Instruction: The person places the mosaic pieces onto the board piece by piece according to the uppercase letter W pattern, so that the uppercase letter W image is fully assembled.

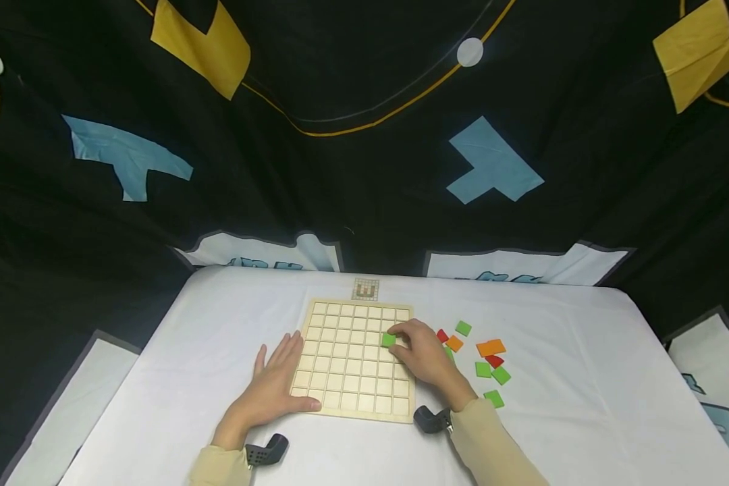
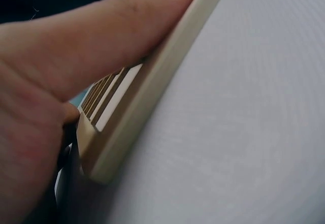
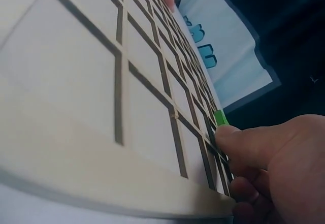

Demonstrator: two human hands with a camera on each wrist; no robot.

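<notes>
A square wooden grid board with rows of shallow square cells lies on the white table. My right hand pinches a green square tile between thumb and fingers over the board's upper right part. In the right wrist view that green tile shows just past the thumb tip, close over the grid. My left hand rests at the board's left edge with fingers extended, its thumb lying on the lower left corner. The left wrist view shows the thumb along the board's raised rim.
Right of the board lie several loose tiles: green ones, orange ones and red pieces. A small card with a grid pattern lies beyond the board's far edge. Behind the table hangs a dark patterned curtain.
</notes>
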